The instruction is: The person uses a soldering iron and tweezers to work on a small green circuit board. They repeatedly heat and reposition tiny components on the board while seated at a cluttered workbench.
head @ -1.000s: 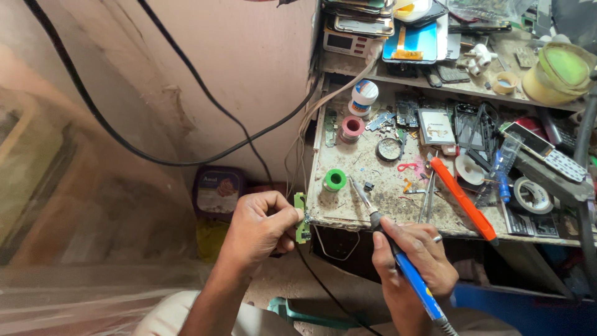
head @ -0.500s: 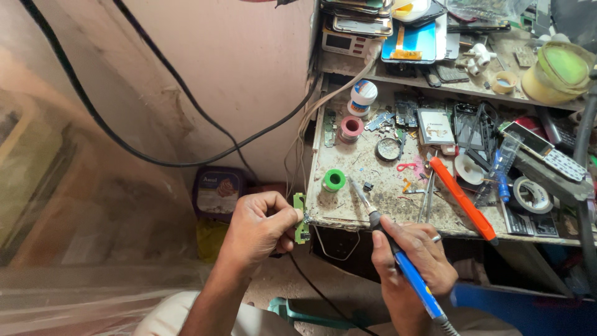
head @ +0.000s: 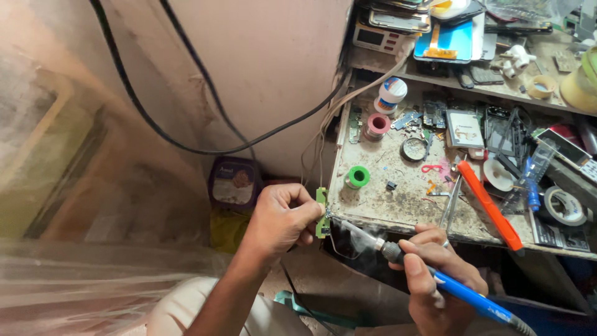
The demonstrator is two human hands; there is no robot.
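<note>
A pale pink wall fills the upper left and centre of the frame, with black cables looping across it; low at centre left a small purple tub stands against it; just right of the tub the left hand is closed around a small green circuit board, pinching it upright at the left edge of the desk; lower right of centre, the right hand grips a blue-handled soldering iron, its tip touching the board; on the desk sit a green spool, a pink spool, an orange tool and a roll of tape at the far right.
</note>
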